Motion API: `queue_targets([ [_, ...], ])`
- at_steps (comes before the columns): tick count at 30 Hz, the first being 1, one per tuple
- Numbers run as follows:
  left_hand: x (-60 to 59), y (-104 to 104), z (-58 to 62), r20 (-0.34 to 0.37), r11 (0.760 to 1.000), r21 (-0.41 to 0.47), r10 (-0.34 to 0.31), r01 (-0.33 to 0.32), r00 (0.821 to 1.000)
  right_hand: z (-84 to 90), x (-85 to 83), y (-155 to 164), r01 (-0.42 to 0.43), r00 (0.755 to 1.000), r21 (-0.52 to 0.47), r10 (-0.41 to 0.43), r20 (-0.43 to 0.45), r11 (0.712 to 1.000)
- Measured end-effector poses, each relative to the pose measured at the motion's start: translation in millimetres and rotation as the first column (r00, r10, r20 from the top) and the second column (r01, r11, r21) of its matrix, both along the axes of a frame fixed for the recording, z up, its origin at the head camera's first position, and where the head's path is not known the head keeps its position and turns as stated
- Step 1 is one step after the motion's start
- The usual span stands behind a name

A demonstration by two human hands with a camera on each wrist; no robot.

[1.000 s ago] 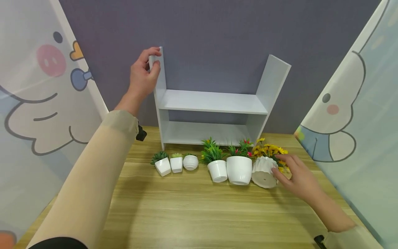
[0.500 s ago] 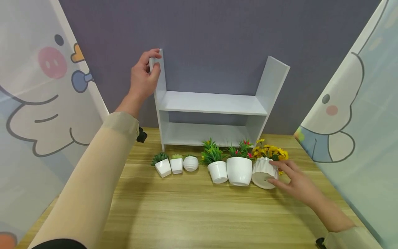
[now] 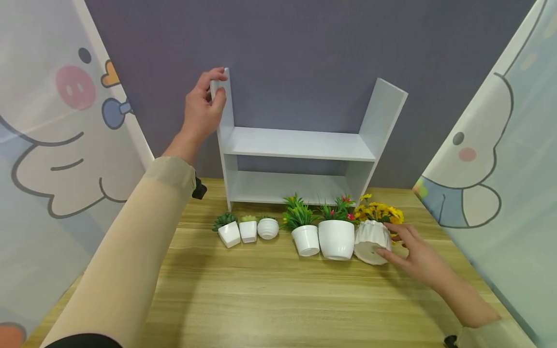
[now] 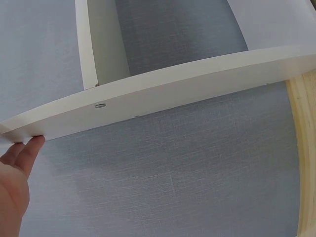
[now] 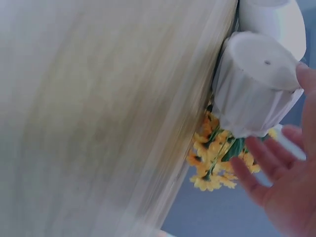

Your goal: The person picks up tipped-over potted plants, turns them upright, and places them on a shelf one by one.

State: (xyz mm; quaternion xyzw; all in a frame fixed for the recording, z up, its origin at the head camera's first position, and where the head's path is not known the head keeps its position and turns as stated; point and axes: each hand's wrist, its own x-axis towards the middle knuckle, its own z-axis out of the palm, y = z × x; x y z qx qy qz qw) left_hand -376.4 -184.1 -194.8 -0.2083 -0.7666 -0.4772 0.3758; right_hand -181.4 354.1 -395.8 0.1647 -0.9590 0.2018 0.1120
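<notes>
A white two-tier shelf (image 3: pixel 300 143) stands at the back of the wooden table (image 3: pixel 278 299). My left hand (image 3: pixel 204 104) grips the top of its left side panel, fingers curled over the edge. In the left wrist view that panel (image 4: pixel 173 94) runs across the frame, with my left hand (image 4: pixel 15 173) at its end. A ribbed white pot (image 3: pixel 371 239) with yellow flowers (image 3: pixel 378 211) lies on its side at the right end of a row of pots. My right hand (image 3: pixel 415 258) is open beside it, fingers spread and touching the ribbed pot (image 5: pixel 252 94).
Left of the ribbed pot stand a round white pot (image 3: pixel 336 238) with red-flowered greenery and a smaller pot (image 3: pixel 305 239) with a green plant. Three tiny succulent pots (image 3: pixel 248 230) sit further left. Cartoon-printed curtains hang on the left (image 3: pixel 52 145) and right (image 3: pixel 500 169).
My right hand has slid from above the yellow flowers down to the side of the ribbed pot. The left hand keeps its grip on the shelf panel.
</notes>
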Motion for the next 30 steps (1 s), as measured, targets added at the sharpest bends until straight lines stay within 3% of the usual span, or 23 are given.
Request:
queue_targets([
  [3, -0.4, 0, 0.2, -0.014, 1.0, -0.003, -0.001, 0.001, 1.0, 2.6, 1.6, -3, 0.07, 0.991, -0.071, -0.062, 0.118, 0.995],
  [7, -0.5, 0, 0.8, -0.018, 1.0, -0.007, 0.011, -0.011, 1.0, 7.2, 1.0, -8, 0.167, 0.958, -0.137, -0.128, 0.256, 0.976],
  [12, 0.6, 1, 1.6, -0.005, 1.0, 0.0, 0.012, -0.012, 1.0, 11.9, -2.4, -14, 0.273, 0.86, -0.195, -0.148, 0.489, 0.942],
  [15, 0.7, 1, 1.2, 0.002, 1.0, -0.007, 0.018, -0.018, 1.0, 12.5, -4.3, -17, 0.319, 0.802, -0.232, -0.131, 0.582, 0.919],
  [22, 0.3, 2, -0.9, 0.006, 0.999, -0.013, 0.03, -0.03, 1.0, 12.0, -13.1, -21, 0.353, 0.738, -0.244, -0.108, 0.666, 0.903],
  [30, 0.2, 3, -0.6, 0.005, 1.0, -0.011, 0.026, -0.026, 1.0, 7.0, -19.6, -21, 0.405, 0.703, -0.275, -0.104, 0.704, 0.872],
])
